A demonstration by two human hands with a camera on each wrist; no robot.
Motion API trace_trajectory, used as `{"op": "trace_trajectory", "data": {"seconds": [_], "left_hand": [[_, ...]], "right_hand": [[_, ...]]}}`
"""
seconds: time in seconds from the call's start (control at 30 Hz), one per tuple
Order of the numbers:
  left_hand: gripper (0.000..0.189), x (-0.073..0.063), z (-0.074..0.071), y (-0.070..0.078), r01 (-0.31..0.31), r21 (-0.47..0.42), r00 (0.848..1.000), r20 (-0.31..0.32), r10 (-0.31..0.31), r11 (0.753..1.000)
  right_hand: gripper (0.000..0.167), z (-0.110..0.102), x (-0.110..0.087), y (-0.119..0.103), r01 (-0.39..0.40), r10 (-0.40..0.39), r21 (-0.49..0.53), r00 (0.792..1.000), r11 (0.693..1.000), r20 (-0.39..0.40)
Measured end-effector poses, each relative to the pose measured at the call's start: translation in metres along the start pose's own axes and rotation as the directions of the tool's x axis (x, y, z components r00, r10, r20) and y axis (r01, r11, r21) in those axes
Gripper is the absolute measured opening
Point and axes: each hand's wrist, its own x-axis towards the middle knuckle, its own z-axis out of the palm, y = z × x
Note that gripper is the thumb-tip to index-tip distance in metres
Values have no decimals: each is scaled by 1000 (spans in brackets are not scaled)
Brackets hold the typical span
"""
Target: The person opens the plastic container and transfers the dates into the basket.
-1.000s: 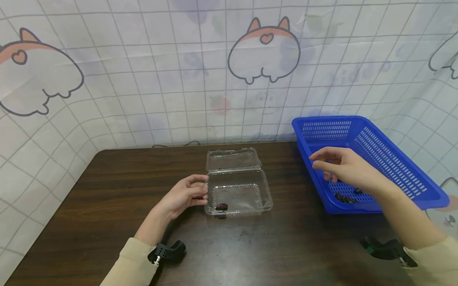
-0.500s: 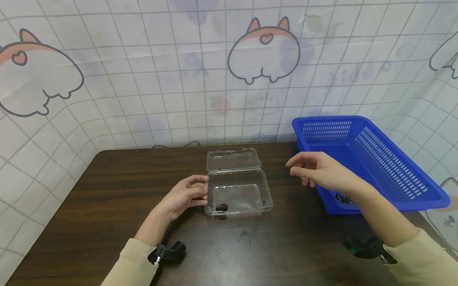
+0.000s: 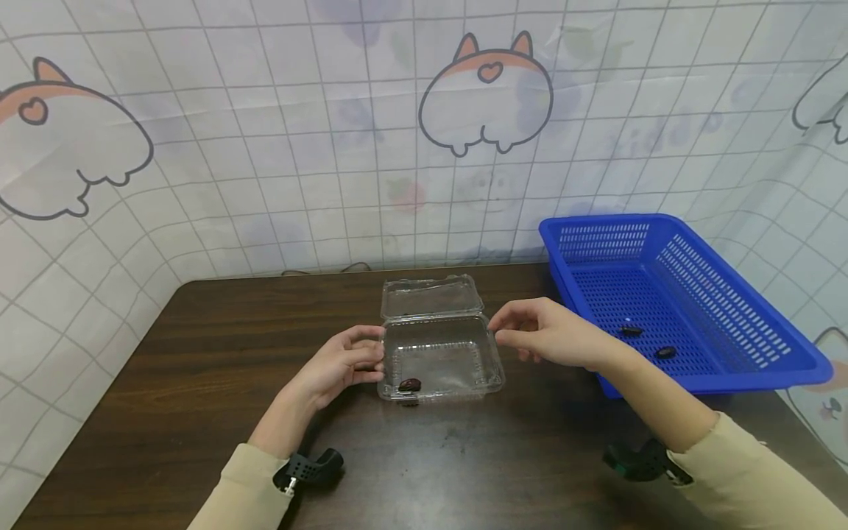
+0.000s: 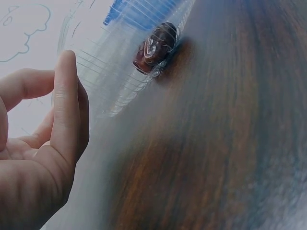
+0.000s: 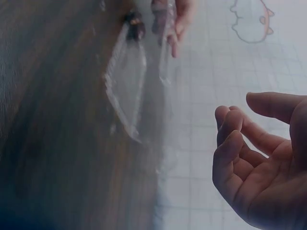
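Observation:
A clear plastic clamshell box (image 3: 440,368) stands on the table with its lid (image 3: 433,297) folded back. One glossy, dark red-brown date (image 3: 410,384) lies in its near left corner, also plain in the left wrist view as a date (image 4: 156,45) behind the clear wall. My left hand (image 3: 344,364) touches the box's left side with extended fingertips. At the box's right rim is my right hand (image 3: 546,335), fingers loosely bent. In the right wrist view, a gap shows between thumb and fingers of that right hand (image 5: 261,158), with nothing seen in it.
A blue perforated basket (image 3: 729,294) stands at the right; two dark dates (image 3: 665,352) lie on its floor. The brown wooden table (image 3: 232,353) meets a patterned white wall cover (image 3: 318,147) at the back. A thin cable (image 3: 356,266) lies along the back edge.
My right hand has moved left from over the basket to the box's right rim, uncovering the dates in the basket. The left hand, the box and its date have stayed in place.

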Motion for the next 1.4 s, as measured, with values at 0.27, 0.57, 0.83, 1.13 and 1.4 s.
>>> {"op": "trace_trajectory", "data": {"seconds": [0.27, 0.57, 0.83, 1.13, 1.4], "left_hand": [[54, -1, 2, 1, -1, -6, 1000, -3, 1, 1000], [53, -1, 0, 0, -8, -3, 1000, 7, 8, 1000], [52, 1, 0, 1, 0, -1, 1000, -5, 0, 1000], [52, 2, 1, -1, 5, -4, 1000, -11, -5, 1000], [51, 2, 3, 0, -5, -3, 1000, -4, 5, 1000]], "right_hand": [[20, 27, 20, 4, 11, -12, 18, 998, 1000, 62], [22, 49, 36, 5, 39, -42, 30, 992, 999, 117], [25, 63, 48, -1, 19, -25, 44, 988, 999, 150], [27, 75, 60, -4, 11, -12, 10, 985, 1000, 170], [26, 82, 70, -1, 20, -16, -18, 979, 1000, 202]]}}
